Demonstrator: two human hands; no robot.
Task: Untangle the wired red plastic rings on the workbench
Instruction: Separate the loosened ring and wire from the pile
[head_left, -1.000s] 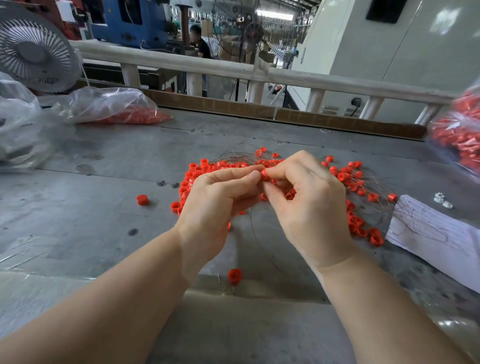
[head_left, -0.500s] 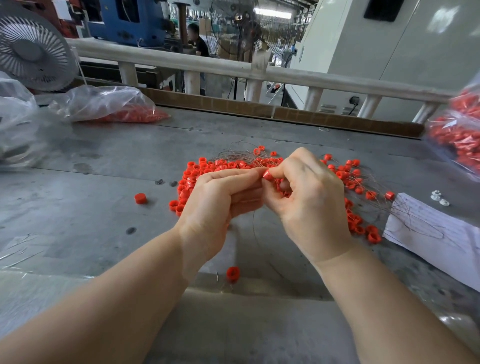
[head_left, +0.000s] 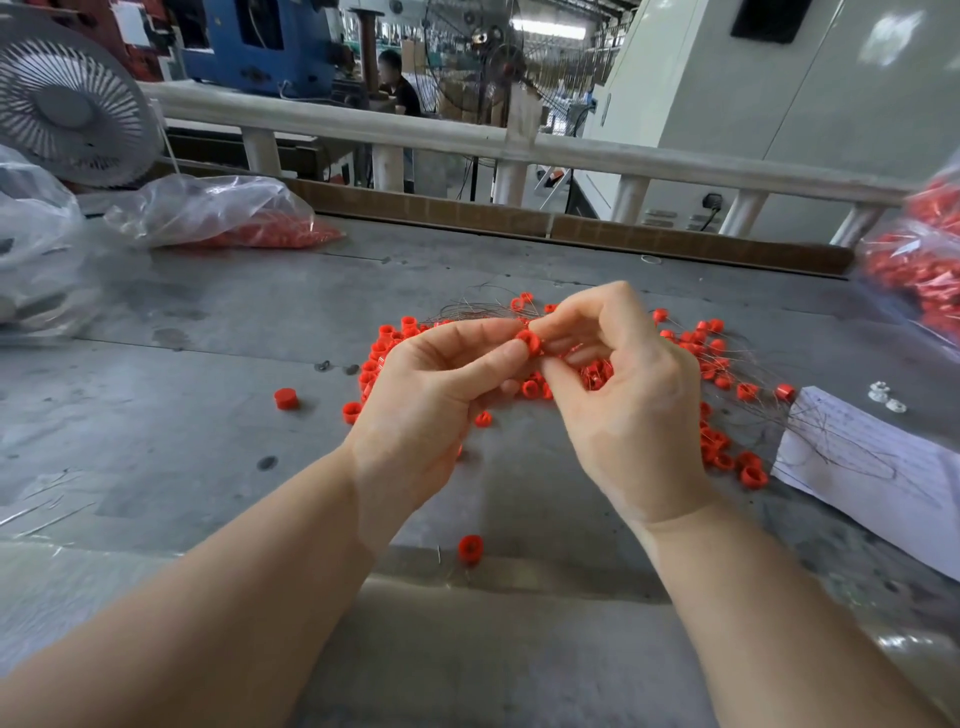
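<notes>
Your hands meet above the middle of the bench (head_left: 156, 415), both raised a little over the heap of red rings (head_left: 717, 364). Your left hand (head_left: 426, 410) pinches one red ring (head_left: 529, 342) between the thumb and the forefinger, and the other fingers are curled under it. Your right hand (head_left: 628, 410) touches the same ring from the other side with its thumb and forefinger pressed together at it, and the remaining fingers are bent; whether they also pinch a wire I cannot tell. The heap lies directly behind and under your hands and it spreads mostly to the right of them, with thin grey wires (head_left: 467, 309) running through it and fanning out toward a white sheet of paper (head_left: 872, 467) at the right. Some rings lie apart from the heap: one capped piece (head_left: 285, 399) to the left of your left hand, another ring (head_left: 470, 549) near the front edge between your two wrists. At the far left of the bench a clear plastic bag (head_left: 223, 213) holds more red pieces, and a second bag (head_left: 924, 260) with red pieces is at the right edge. Three small white parts (head_left: 885, 397) lie just behind the paper. A white fan (head_left: 67, 98) stands behind the left bag.
</notes>
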